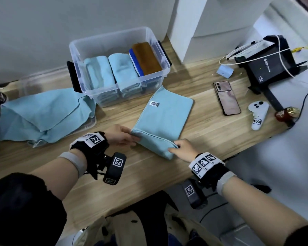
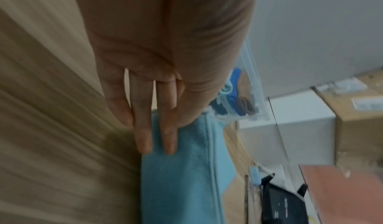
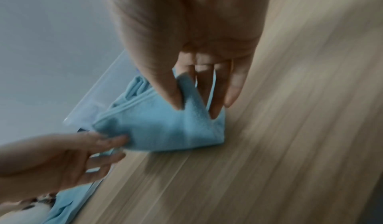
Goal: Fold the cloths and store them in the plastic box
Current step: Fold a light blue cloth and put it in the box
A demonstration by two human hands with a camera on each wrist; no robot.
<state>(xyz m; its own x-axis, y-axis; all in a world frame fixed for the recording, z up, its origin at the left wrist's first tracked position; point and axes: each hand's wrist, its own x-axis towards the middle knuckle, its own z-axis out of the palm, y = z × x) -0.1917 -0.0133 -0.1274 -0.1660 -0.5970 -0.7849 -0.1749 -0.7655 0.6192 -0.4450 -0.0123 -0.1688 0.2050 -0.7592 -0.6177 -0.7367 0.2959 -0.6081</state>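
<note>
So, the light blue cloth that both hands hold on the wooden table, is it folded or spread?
Folded. The light blue cloth lies in doubled layers; left hand and right hand pinch its near corners.

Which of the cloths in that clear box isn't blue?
The brown cloth, at the right end of the plastic box. Beside it stands a dark blue cloth; the others are light blue.

At frame centre a folded light-blue microfibre cloth (image 1: pixel 164 119) lies on the wooden table (image 1: pixel 199 139), its near corners pinched by the left hand (image 1: pixel 121 135) and right hand (image 1: pixel 184 149), while the clear plastic box (image 1: pixel 117 66) of folded cloths stands upper left of centre.
</note>
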